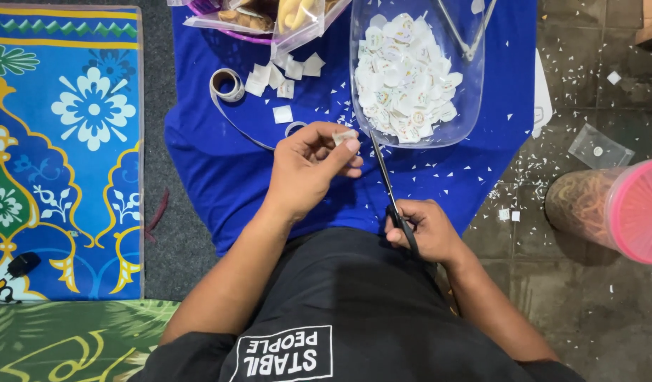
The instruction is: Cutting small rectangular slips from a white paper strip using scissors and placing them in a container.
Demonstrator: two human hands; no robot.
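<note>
At the far left of the frame we record a patterned mat [64, 141] in blue, white and gold, with a green leaf-print fabric [64, 343] below it at lower left. Moving right, a blue cloth [220, 170] covers the upper centre, strewn with tiny white offcuts. On it, at upper left of the cloth, lies a roll of sticker backing tape [227, 85], its strip trailing down towards the left hand. Just beside the roll we note several cut white squares [283, 71].

The left hand [308, 170] sits at centre frame. Its thumb and forefinger are pinched narrow on a small paper sticker [344, 136], which rests at the fingertips, close to the near rim of the tray. The scissors [391, 194] run from that sticker down to the right hand [421, 230], at lower centre, whose fingers are curled closed through the black handles. The blades appear nearly together; we cannot tell whether they touch the sticker.

At top centre, clear plastic bags [298, 18] hold yellowish and brown items we cannot identify. Right of them, a clear plastic tray [475, 106] contains a heap of cut round stickers [404, 78]. At the right edge, a clear jar with a pink lid [609, 209] lies on its side on the tiled floor, holding what look like rubber bands.
</note>
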